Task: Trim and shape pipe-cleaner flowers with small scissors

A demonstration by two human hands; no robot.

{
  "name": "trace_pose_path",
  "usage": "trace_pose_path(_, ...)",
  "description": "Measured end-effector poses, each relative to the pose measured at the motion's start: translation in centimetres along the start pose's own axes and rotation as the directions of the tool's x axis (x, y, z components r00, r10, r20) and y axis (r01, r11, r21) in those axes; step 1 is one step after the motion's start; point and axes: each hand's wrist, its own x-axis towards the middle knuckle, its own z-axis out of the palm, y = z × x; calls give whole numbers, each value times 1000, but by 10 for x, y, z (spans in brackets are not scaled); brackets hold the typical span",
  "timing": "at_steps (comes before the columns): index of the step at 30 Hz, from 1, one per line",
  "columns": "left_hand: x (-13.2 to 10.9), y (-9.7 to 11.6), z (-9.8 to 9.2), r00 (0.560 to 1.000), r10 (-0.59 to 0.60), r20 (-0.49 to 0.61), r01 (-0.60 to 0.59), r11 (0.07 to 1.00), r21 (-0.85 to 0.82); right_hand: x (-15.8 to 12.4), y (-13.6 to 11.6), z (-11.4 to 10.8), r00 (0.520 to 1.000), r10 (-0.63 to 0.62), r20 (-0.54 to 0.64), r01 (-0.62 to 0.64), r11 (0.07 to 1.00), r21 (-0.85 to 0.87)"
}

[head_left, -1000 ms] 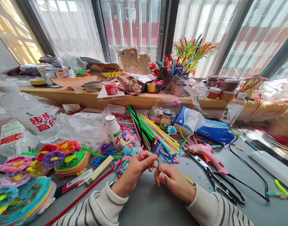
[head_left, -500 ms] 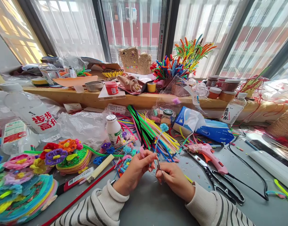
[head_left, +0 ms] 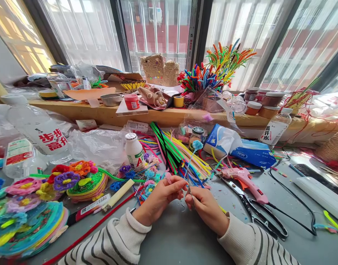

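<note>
The blue flower (head_left: 197, 144) over the worktop (head_left: 174, 243) looks light and crushable, best held by its stem (head_left: 188, 165), seemingly pinched in the grip of the left hand (head_left: 164, 194), the right hand (head_left: 206, 207) clasping a metal tool (head_left: 189, 190).

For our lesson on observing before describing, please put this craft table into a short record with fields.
Left hand: fingers pinched, their grip hard to see; pink piece showing beside them
Right hand: holds small metal tool
Above hands: blue flower on thin stem
Beyond hands: bundle of green stems; upright white bottle, further left
Right side: pink glue gun, large black-handled scissors, both lying down
Ledge: red jar
</note>
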Motion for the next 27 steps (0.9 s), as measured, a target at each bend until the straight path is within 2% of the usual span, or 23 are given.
trace_pose_path(5,-1,4,-1,999,-3,-44,0,997,-82,-3,-3,1,998,-10,63,12,999,-34)
trace_pose_path(10,-2,10,0,990,51,-128,-70,986,-151,-4,-10,1,994,-18,108,26,997,-72)
trace_pose_path(16,-3,11,-1,978,64,-197,-98,981,-167,-4,-9,0,981,-38,189,51,997,-63)
trace_pose_path(23,-4,9,-3,991,75,-115,-97,976,-193,-6,-8,-1,945,-101,310,65,990,123)
trace_pose_path(27,-2,8,-4,991,83,-106,-103,974,-201,-6,-10,-2,942,-88,325,43,989,144)
